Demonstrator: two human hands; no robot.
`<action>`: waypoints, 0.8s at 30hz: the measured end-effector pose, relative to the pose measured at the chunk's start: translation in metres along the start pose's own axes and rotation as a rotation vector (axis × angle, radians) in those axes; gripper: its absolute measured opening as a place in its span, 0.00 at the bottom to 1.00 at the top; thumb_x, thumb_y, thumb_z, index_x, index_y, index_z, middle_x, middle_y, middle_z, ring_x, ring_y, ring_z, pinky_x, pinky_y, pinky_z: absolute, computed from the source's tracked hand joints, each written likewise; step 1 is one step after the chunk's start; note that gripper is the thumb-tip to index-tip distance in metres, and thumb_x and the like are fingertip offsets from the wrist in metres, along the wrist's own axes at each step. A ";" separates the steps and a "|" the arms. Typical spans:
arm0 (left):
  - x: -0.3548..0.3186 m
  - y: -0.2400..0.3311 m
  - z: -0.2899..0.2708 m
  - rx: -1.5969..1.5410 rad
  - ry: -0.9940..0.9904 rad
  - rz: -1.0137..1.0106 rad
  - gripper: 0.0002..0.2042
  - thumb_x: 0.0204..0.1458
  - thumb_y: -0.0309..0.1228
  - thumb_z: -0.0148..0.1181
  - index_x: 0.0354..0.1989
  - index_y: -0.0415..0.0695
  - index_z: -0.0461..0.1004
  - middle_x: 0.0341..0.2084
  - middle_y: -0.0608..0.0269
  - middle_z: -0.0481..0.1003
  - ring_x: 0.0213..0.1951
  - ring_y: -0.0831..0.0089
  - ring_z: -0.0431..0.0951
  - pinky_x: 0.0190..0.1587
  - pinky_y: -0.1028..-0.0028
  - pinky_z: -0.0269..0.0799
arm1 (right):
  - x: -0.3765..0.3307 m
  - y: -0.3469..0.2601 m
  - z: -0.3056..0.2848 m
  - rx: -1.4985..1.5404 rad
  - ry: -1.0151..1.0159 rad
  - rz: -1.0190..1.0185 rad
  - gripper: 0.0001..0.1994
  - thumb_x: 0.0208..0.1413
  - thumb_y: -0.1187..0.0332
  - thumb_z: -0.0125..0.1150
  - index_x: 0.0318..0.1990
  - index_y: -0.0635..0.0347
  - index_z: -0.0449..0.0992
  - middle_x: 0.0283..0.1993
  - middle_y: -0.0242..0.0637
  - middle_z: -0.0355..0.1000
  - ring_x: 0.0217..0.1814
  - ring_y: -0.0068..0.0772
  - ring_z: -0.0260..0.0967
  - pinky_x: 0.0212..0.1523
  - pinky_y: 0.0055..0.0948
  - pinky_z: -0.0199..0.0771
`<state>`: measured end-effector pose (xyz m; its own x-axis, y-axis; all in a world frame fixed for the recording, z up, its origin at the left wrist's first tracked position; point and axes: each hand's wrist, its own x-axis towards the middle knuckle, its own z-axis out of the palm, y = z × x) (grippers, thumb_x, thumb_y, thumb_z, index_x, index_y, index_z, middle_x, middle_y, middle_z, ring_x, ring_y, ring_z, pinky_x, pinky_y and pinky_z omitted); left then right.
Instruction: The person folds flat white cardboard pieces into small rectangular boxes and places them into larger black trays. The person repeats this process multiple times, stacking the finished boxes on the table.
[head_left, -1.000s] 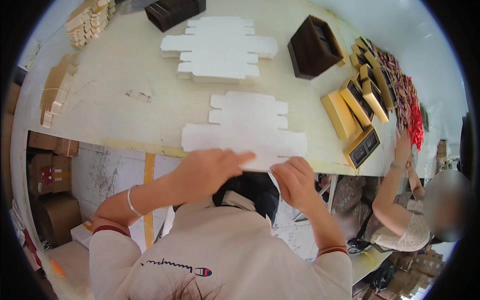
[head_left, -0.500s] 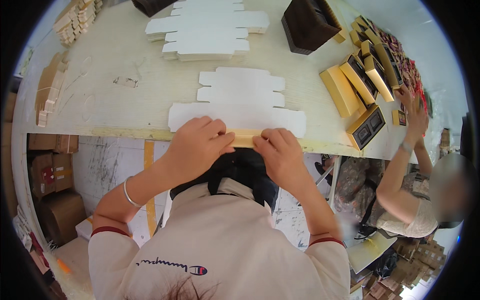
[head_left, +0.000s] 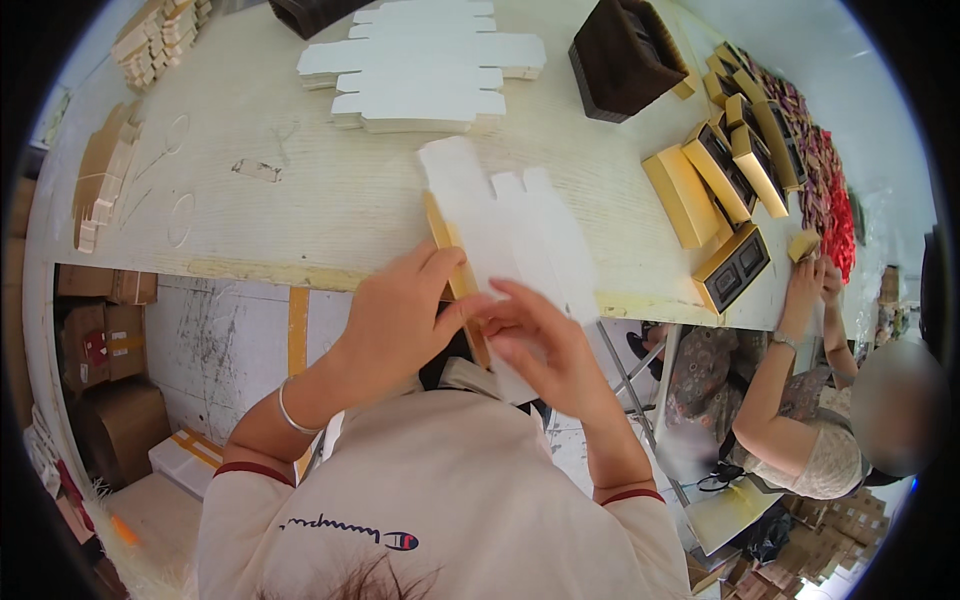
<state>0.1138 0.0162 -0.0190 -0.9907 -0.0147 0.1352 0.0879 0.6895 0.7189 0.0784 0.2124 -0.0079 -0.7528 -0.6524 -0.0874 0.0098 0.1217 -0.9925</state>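
A flat die-cut cardboard box blank (head_left: 525, 235), white on its upper face, is tilted at the table's front edge, its near end hanging past that edge. Along its left side runs a gold folded strip (head_left: 440, 225). My left hand (head_left: 395, 305) is closed on this strip, fingers on the outside and thumb toward the white face. Over the near part of the blank is my right hand (head_left: 550, 355), its fingers loosely curled and apart from the thumb, the fingertips close to my left thumb. Slight blur hides whether they touch the card.
Beyond the blank lies a stack of white box blanks (head_left: 420, 70). Nested dark brown trays (head_left: 622, 60) stand farther right, near gold boxes with dark inserts (head_left: 715, 175). At the right, a co-worker's hands (head_left: 805, 290) handle a small gold piece beside red strips (head_left: 840, 215).
The blank has turned from lying across in front of me to pointing away, its gold strip now on the left. My right hand has loosened its pinch. The co-worker's hands moved nearer the table edge.
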 end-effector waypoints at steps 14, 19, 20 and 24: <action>0.087 -0.025 -0.017 0.052 -0.333 0.368 0.13 0.49 0.18 0.50 0.43 0.45 0.67 0.35 0.60 0.74 0.33 0.59 0.73 0.36 0.64 0.69 | -0.004 0.024 -0.034 -1.041 0.083 -0.577 0.14 0.43 0.74 0.66 0.40 0.61 0.75 0.39 0.38 0.73 0.45 0.40 0.71 0.50 0.38 0.65; 0.090 -0.025 -0.017 0.117 -0.364 0.424 0.09 0.48 0.17 0.52 0.36 0.45 0.70 0.33 0.64 0.72 0.37 0.62 0.72 0.38 0.67 0.69 | 0.040 0.012 -0.012 -1.070 0.315 -0.515 0.13 0.45 0.72 0.65 0.40 0.63 0.73 0.41 0.41 0.69 0.45 0.41 0.68 0.47 0.38 0.65; 0.090 -0.026 -0.018 0.119 -0.371 0.432 0.09 0.47 0.17 0.53 0.35 0.45 0.71 0.32 0.65 0.72 0.37 0.63 0.72 0.38 0.67 0.69 | 0.041 0.018 -0.015 -1.055 0.280 -0.573 0.13 0.47 0.71 0.64 0.40 0.64 0.73 0.44 0.41 0.68 0.47 0.40 0.67 0.46 0.37 0.66; 0.087 -0.032 -0.017 0.131 -0.367 0.459 0.05 0.49 0.21 0.53 0.31 0.44 0.74 0.32 0.65 0.72 0.38 0.63 0.72 0.39 0.66 0.70 | 0.028 0.027 -0.014 -1.100 0.090 -0.764 0.14 0.47 0.70 0.63 0.42 0.64 0.74 0.42 0.39 0.66 0.46 0.37 0.66 0.43 0.33 0.67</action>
<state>0.0262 -0.0193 -0.0187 -0.8278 0.5405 0.1503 0.5243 0.6501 0.5500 0.0482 0.2076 -0.0361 -0.3726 -0.7805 0.5019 -0.9280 0.3129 -0.2024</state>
